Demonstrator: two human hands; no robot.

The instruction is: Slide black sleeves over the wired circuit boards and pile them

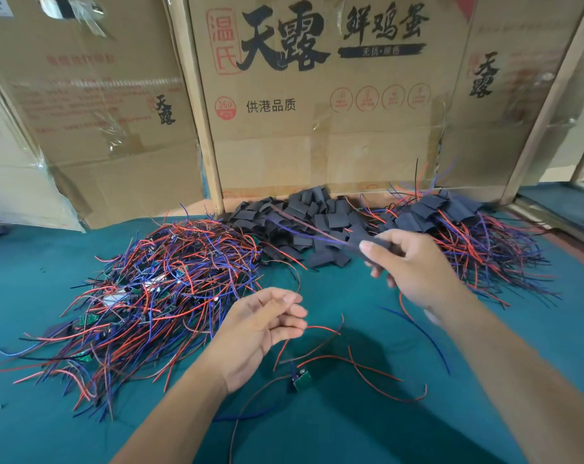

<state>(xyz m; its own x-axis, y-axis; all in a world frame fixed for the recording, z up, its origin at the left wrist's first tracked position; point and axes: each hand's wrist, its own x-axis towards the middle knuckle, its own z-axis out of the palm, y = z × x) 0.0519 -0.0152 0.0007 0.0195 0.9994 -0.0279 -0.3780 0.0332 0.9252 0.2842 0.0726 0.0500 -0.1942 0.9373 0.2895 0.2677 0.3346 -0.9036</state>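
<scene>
My right hand [414, 266] pinches a black sleeve [364, 244] with blue and red wires trailing from it, raised above the table in front of the loose sleeves. My left hand [260, 326] hovers palm-up with relaxed fingers, holding nothing. Below it a small green circuit board [300, 380] with red and blue wires lies on the green table [367, 430]. A tangle of unsleeved wired boards [143, 296] lies at the left. A heap of loose black sleeves [304, 219] sits at the back centre. The pile of sleeved boards [468, 229] is at the right.
Cardboard boxes [317, 112] form a wall behind the piles. A wooden post [203, 128] stands between two boxes. The table's right edge [552, 226] runs diagonally past the sleeved pile.
</scene>
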